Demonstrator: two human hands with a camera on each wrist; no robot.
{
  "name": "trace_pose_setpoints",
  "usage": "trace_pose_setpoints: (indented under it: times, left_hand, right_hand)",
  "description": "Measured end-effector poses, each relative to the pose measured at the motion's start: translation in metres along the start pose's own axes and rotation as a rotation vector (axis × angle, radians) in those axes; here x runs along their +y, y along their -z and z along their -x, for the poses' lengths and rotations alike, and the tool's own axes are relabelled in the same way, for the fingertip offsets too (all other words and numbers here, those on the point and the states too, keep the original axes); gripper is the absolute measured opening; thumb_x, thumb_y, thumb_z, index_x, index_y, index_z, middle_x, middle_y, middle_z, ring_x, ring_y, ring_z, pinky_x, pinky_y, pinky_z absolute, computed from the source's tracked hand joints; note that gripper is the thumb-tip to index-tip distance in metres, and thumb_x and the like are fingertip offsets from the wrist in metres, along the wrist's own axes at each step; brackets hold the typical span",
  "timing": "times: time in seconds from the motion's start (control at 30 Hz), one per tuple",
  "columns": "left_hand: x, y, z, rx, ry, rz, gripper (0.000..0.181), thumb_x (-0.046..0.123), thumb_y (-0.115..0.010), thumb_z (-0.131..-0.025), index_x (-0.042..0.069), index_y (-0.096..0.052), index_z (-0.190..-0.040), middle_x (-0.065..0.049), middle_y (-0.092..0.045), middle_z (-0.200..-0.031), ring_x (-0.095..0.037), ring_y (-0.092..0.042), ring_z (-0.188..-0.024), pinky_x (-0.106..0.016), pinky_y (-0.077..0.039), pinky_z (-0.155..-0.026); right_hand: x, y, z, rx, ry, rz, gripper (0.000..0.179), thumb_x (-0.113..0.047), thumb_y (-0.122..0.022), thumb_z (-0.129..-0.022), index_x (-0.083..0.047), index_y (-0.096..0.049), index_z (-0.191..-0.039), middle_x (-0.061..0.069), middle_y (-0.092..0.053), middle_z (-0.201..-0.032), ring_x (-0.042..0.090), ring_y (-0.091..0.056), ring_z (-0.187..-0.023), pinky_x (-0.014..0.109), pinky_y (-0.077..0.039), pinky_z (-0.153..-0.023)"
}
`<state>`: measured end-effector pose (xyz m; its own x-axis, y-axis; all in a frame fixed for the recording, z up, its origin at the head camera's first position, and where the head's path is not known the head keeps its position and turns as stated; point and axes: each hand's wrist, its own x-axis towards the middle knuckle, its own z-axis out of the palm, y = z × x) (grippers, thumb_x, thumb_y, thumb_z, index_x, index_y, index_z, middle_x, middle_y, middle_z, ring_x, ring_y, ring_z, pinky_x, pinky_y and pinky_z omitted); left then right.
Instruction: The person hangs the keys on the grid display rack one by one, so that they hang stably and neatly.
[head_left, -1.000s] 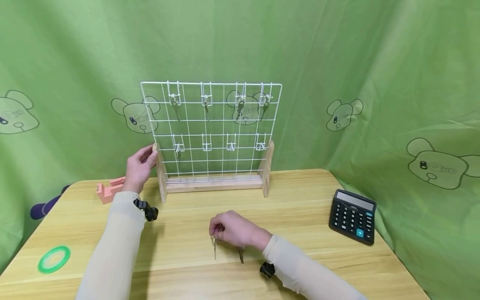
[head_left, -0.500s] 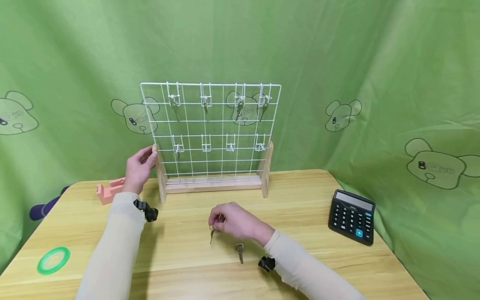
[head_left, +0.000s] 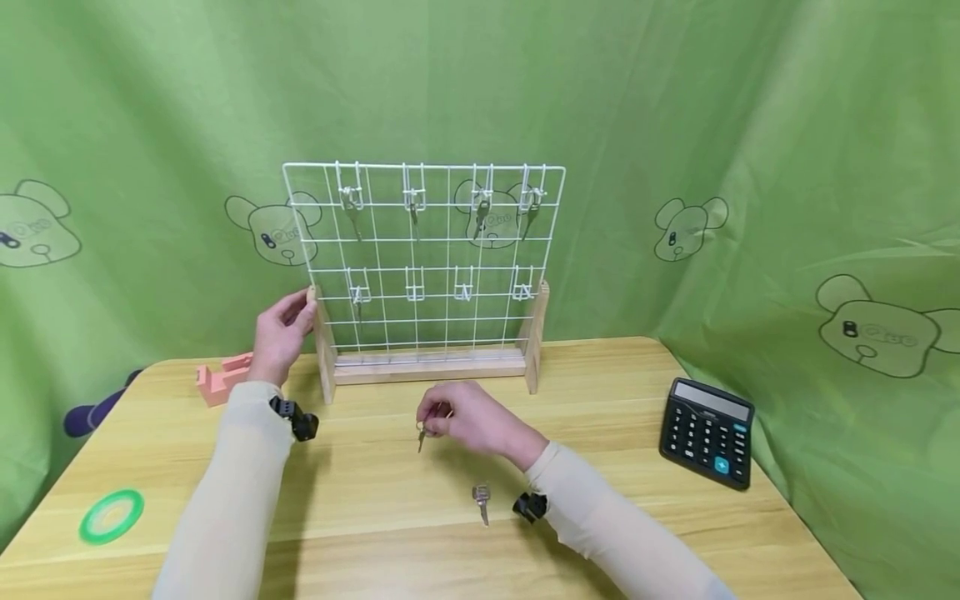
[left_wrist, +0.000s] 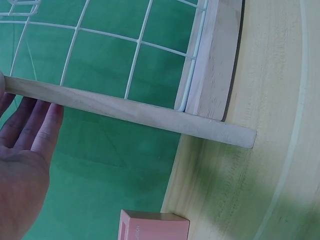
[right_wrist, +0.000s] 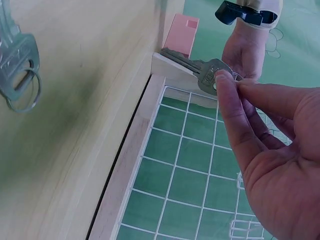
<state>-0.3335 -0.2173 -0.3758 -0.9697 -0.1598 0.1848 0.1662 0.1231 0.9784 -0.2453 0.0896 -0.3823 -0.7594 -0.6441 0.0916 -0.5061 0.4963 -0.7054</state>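
A white wire grid rack with a wooden base stands upright at the back of the table. My left hand grips the top of its left wooden post, thumb on one side and fingers on the other. Over the table in front of the rack, my right hand pinches a silver key by its ring between thumb and fingers. A second key with a ring lies on the table below that hand. Keys hang from all the upper hooks and from the lower left hook.
A black calculator lies at the right. On the left are a green tape roll and a pink tape dispenser. Green curtain surrounds the wooden table behind and at the sides.
My right hand has risen off the table toward the rack with the pinched key, uncovering the key left lying there. My left hand stays on the post.
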Motion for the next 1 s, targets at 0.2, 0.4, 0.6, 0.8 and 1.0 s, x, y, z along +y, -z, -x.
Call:
trace_pose_setpoints:
  times: [0.2, 0.4, 0.6, 0.8, 1.0]
  left_hand:
    - [-0.001, 0.000, 0.000, 0.008, 0.007, 0.004, 0.051, 0.024, -0.057, -0.101, 0.007, -0.043, -0.146, -0.017, -0.045, -0.147, -0.029, -0.047, -0.130, -0.030, -0.045, -0.103]
    - [-0.003, -0.001, -0.001, 0.010, 0.008, 0.006, 0.051, 0.025, -0.058, -0.100, 0.008, -0.044, -0.146, -0.016, -0.045, -0.147, -0.027, -0.047, -0.130, -0.028, -0.045, -0.103]
    - [-0.004, -0.001, -0.003, 0.013, 0.006, 0.005, 0.050, 0.024, -0.058, -0.100, 0.007, -0.045, -0.146, -0.016, -0.046, -0.146, -0.027, -0.048, -0.129, -0.029, -0.046, -0.103]
    - [-0.004, 0.000, -0.003, 0.010, 0.006, 0.005, 0.050, 0.024, -0.058, -0.100, 0.008, -0.045, -0.146, -0.015, -0.046, -0.146, -0.026, -0.048, -0.129, -0.027, -0.045, -0.103]
    - [-0.002, -0.001, -0.002, 0.014, 0.011, 0.007, 0.051, 0.024, -0.058, -0.100, 0.007, -0.045, -0.146, -0.016, -0.046, -0.146, -0.027, -0.048, -0.130, -0.030, -0.045, -0.104]
  right_hand:
    - [0.001, 0.005, -0.005, 0.024, 0.011, 0.017, 0.010, 0.000, -0.066, -0.092, -0.007, -0.069, -0.098, -0.004, -0.066, -0.084, 0.009, -0.063, -0.078, 0.023, -0.056, -0.071]
    - [0.000, 0.010, -0.012, 0.040, 0.039, 0.009, 0.010, 0.002, -0.065, -0.091, -0.007, -0.069, -0.096, -0.003, -0.065, -0.085, 0.010, -0.063, -0.078, 0.023, -0.056, -0.071]
    - [-0.003, 0.019, -0.020, 0.089, 0.065, 0.012, 0.011, 0.004, -0.065, -0.091, -0.005, -0.069, -0.096, -0.002, -0.065, -0.086, 0.011, -0.063, -0.077, 0.022, -0.057, -0.069]
    - [-0.004, 0.030, -0.027, 0.136, 0.058, 0.013, 0.011, 0.001, -0.065, -0.092, -0.008, -0.069, -0.099, 0.003, -0.065, -0.091, 0.011, -0.063, -0.080, 0.022, -0.057, -0.071]
    - [-0.003, 0.038, -0.036, 0.185, 0.068, -0.007, 0.012, 0.002, -0.066, -0.091, -0.008, -0.069, -0.097, 0.005, -0.066, -0.093, 0.014, -0.063, -0.082, 0.022, -0.057, -0.071]
